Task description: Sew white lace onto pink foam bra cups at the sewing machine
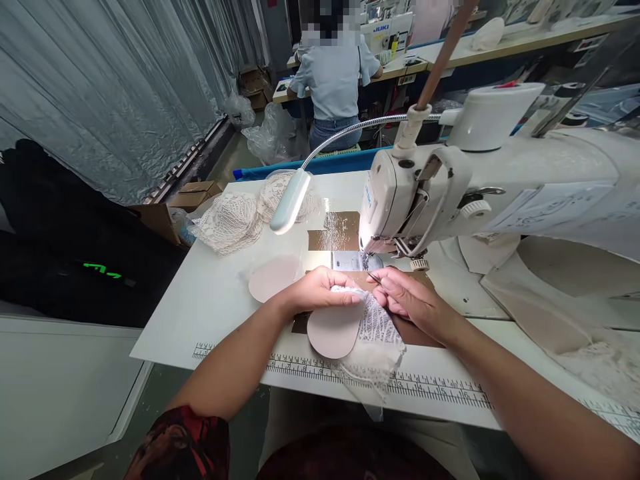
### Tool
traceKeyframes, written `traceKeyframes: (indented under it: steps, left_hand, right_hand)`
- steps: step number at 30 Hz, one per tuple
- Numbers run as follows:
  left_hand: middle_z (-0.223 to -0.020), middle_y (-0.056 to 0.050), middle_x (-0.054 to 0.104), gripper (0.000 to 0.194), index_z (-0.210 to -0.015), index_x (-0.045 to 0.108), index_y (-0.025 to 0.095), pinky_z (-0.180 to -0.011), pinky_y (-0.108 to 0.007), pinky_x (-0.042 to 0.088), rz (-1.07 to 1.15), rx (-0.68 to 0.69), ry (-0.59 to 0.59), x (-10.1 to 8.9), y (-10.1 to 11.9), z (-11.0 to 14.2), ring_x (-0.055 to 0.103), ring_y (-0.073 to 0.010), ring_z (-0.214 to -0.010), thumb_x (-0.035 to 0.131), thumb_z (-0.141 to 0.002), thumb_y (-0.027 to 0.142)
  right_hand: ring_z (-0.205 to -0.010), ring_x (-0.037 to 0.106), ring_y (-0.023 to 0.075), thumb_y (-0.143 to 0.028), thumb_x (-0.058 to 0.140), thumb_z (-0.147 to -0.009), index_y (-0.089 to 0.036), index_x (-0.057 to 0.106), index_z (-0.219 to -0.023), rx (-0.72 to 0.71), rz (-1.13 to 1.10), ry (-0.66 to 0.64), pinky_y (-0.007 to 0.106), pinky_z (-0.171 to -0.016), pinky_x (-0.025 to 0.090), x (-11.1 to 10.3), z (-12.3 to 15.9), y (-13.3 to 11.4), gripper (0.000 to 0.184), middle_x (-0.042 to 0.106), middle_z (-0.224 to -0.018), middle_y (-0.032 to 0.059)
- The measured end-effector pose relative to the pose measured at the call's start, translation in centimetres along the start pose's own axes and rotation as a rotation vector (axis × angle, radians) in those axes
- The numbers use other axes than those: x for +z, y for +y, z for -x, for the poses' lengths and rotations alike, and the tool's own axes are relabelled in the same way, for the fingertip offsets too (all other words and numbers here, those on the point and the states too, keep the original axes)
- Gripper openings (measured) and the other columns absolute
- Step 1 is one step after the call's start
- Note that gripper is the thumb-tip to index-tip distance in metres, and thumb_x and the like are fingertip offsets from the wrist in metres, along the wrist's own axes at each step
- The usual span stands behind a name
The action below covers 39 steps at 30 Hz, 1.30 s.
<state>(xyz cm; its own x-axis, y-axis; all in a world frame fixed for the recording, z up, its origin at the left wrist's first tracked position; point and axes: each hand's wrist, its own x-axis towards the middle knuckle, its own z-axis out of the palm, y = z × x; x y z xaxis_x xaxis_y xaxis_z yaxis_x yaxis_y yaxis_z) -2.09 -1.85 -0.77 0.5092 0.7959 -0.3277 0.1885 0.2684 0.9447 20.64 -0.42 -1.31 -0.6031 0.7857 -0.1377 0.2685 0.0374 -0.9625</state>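
Observation:
My left hand (327, 290) is closed, pinching the upper edge of a white lace piece (380, 323) between thumb and fingers. Against the lace lies a smooth beige bra cup (336, 333), its lower part hanging over the printed ruler. Close by on the right, my right hand (405, 297) is closed around a thin dark pointed tool (374, 278), perhaps tweezers; most of it is hidden in the fingers. Both hands are just in front of the sewing machine's needle area (369, 259). Another beige cup (275, 277) rests left of my left hand.
The white sewing machine (500, 180) fills the right side. A lamp (291, 200) on a bendable neck overhangs the table. Lace cups (230, 220) are stacked at the back left, and beige fabric pieces (545, 313) lie at right. A person (330, 87) sits ahead, back turned.

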Motion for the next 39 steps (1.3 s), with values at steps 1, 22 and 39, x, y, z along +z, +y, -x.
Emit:
traceKeyframes:
  steps: [1,22,39]
  left_hand:
    - [-0.077,-0.003,0.064,0.038,-0.093,0.07,0.014,-0.061,-0.024,0.042,0.0,0.006,0.005,0.0,-0.1,0.0,0.055,-0.0116,-0.066,0.074,-0.072,0.046]
    - [-0.072,-0.003,0.062,0.033,-0.084,0.07,0.013,-0.057,-0.023,0.041,0.09,-0.011,0.012,-0.3,0.4,0.4,0.053,-0.0108,-0.063,0.074,-0.073,0.043]
    - [-0.088,-0.006,0.068,0.03,-0.086,0.07,0.013,-0.066,-0.023,0.044,-0.221,0.046,0.209,-1.6,0.0,-0.4,0.06,-0.0163,-0.079,0.063,-0.081,0.042]
  right_hand:
    - [-0.06,0.047,0.0116,-0.052,0.042,-0.091,-0.02,0.057,-0.105,0.004,0.008,-0.014,0.027,-0.058,0.04,-0.1,0.0,-0.1,0.038,0.055,-0.076,0.0003]
    - [-0.064,0.054,0.0126,-0.047,0.055,-0.086,-0.022,0.057,-0.1,0.065,-0.119,0.058,0.028,-0.061,0.043,0.1,-0.6,0.4,0.029,0.059,-0.075,-0.0017]
    - [-0.051,0.04,0.0141,-0.054,0.042,-0.087,-0.022,0.035,-0.054,0.016,0.589,-0.006,0.03,-0.052,0.029,-3.2,0.4,-0.8,0.046,0.043,-0.052,-0.0013]
